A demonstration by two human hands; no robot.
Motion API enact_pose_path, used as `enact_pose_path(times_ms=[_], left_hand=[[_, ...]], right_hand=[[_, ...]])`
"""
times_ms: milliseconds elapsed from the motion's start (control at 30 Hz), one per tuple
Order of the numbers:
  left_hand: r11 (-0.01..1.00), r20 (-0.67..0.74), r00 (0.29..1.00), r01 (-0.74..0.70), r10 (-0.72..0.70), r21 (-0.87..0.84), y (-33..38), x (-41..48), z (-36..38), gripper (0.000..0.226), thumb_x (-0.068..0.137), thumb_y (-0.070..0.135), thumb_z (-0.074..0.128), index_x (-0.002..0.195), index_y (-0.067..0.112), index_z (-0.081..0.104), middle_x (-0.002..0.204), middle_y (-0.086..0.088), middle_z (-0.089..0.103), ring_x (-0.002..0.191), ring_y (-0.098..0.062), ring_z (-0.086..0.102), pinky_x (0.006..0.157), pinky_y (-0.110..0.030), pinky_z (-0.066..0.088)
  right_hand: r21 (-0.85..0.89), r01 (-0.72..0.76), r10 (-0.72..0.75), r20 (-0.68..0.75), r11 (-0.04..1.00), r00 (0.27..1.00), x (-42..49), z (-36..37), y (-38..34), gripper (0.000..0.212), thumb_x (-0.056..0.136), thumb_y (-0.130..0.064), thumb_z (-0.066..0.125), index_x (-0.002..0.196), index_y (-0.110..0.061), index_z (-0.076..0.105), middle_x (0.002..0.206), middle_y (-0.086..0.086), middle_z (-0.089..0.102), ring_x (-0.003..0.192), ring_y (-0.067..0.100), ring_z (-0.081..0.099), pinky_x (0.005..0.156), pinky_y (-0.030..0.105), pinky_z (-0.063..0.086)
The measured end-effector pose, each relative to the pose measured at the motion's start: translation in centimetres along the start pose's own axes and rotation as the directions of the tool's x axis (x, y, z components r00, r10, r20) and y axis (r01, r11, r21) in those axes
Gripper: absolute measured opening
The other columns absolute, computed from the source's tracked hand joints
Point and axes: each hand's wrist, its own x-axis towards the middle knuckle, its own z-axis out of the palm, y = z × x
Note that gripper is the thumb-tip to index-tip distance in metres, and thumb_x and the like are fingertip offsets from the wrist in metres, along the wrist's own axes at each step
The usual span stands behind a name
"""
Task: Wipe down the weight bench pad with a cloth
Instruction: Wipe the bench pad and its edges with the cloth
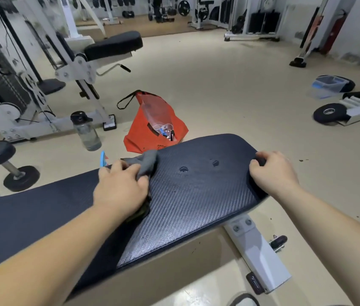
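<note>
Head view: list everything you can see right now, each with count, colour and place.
Textured padded bench pad: one, dark navy, centre foreground.
Crumpled grey cloth: one, on the pad's far left edge, under the left hand.
Orange fabric bag: one, floor beyond the pad.
Clear plastic water bottle: one, dark cap, floor left of the bag.
White-framed exercise machine: one, far left.
Clear plastic container: one, blue trim, floor far right.
Left hand: gripping the cloth.
Right hand: curled over the pad's right edge.
</note>
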Motion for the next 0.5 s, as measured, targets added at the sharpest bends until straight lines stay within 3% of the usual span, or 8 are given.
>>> enact_pose_path(times_ms=[67, 167, 200, 267, 333, 400, 433, 500], left_hand=[[0.993, -0.017, 0.998, -0.062, 0.064, 0.101, 2.6, -1.7, 1.1, 0.048, 0.089, 0.062, 0.038, 0.124, 0.032, 0.053, 0.133, -0.003, 0.045, 0.123, -0.036, 0.035, 0.100, -0.048, 0.046], [0.893, -0.015, 0.900, -0.430, 0.436, 0.133, 4.4, -4.2, 1.5, 0.049, 0.089, 0.061, 0.037, 0.131, 0.038, 0.046, 0.132, 0.004, 0.042, 0.120, -0.028, 0.035, 0.092, -0.045, 0.052], [0.860, 0.009, 0.865, -0.499, 0.502, 0.106, 4.1, -3.3, 1.2, 0.047, 0.091, 0.059, 0.037, 0.133, 0.040, 0.045, 0.132, 0.007, 0.042, 0.119, -0.025, 0.036, 0.091, -0.045, 0.053], [0.874, 0.051, 0.878, -0.478, 0.475, 0.087, 3.4, -0.2, 0.9, 0.047, 0.092, 0.056, 0.036, 0.136, 0.044, 0.045, 0.133, 0.007, 0.042, 0.119, -0.026, 0.039, 0.094, -0.046, 0.051], [0.961, 0.032, 0.963, -0.270, 0.269, 0.054, 3.7, 2.4, 0.9, 0.044, 0.093, 0.052, 0.036, 0.133, 0.041, 0.050, 0.134, 0.001, 0.045, 0.121, -0.032, 0.039, 0.100, -0.048, 0.046], [0.997, -0.011, 0.997, -0.078, 0.078, 0.017, 6.1, 2.6, 1.8, 0.040, 0.094, 0.049, 0.038, 0.125, 0.031, 0.054, 0.133, -0.006, 0.044, 0.122, -0.037, 0.035, 0.099, -0.049, 0.043], [0.995, -0.027, 0.995, -0.091, 0.092, 0.041, 7.6, 1.8, 2.3, 0.040, 0.093, 0.049, 0.038, 0.124, 0.028, 0.053, 0.132, -0.007, 0.044, 0.122, -0.037, 0.033, 0.098, -0.049, 0.044], [0.941, -0.026, 0.946, -0.320, 0.324, 0.111, 10.3, -0.6, 3.2, 0.044, 0.092, 0.050, 0.038, 0.131, 0.031, 0.048, 0.133, -0.002, 0.042, 0.119, -0.034, 0.034, 0.095, -0.047, 0.048]], right_hand=[[0.006, -0.027, 0.027, 0.002, 1.000, 1.000, 0.0, -0.1, 0.3, 0.037, 0.090, -0.032, 0.048, 0.116, -0.023, 0.071, 0.128, 0.013, 0.063, 0.127, 0.036, 0.052, 0.099, 0.043, 0.048], [0.021, -0.048, 0.048, 0.027, 0.999, 0.999, -0.1, -0.2, 0.5, 0.040, 0.088, -0.035, 0.047, 0.118, -0.021, 0.070, 0.128, 0.012, 0.062, 0.125, 0.036, 0.053, 0.096, 0.042, 0.049], [0.028, -0.051, 0.050, 0.034, 0.998, 0.998, -0.2, -0.3, 0.4, 0.040, 0.089, -0.035, 0.047, 0.120, -0.021, 0.069, 0.128, 0.012, 0.061, 0.125, 0.036, 0.053, 0.095, 0.042, 0.048], [0.045, -0.050, 0.048, 0.033, 0.998, 0.998, -0.2, -0.4, 0.3, 0.037, 0.089, -0.034, 0.048, 0.117, -0.022, 0.068, 0.126, 0.010, 0.062, 0.124, 0.035, 0.054, 0.094, 0.042, 0.049], [0.078, -0.045, 0.043, 0.023, 0.996, 0.999, -0.1, -0.6, 0.4, 0.034, 0.089, -0.034, 0.049, 0.116, -0.022, 0.067, 0.126, 0.010, 0.065, 0.123, 0.033, 0.056, 0.094, 0.041, 0.050], [0.115, -0.061, 0.060, 0.008, 0.992, 0.998, 0.2, -0.8, 0.8, 0.036, 0.093, -0.029, 0.050, 0.123, -0.016, 0.066, 0.128, 0.009, 0.067, 0.123, 0.032, 0.059, 0.095, 0.040, 0.050], [0.126, -0.068, 0.069, -0.004, 0.990, 0.998, 0.5, -0.8, 1.0, 0.036, 0.095, -0.027, 0.050, 0.125, -0.013, 0.065, 0.128, 0.009, 0.069, 0.121, 0.033, 0.060, 0.096, 0.040, 0.050], [0.145, -0.069, 0.075, -0.035, 0.987, 0.997, 0.9, -0.9, 1.4, 0.033, 0.096, -0.024, 0.050, 0.122, -0.013, 0.067, 0.124, 0.009, 0.072, 0.117, 0.033, 0.063, 0.095, 0.040, 0.051]])
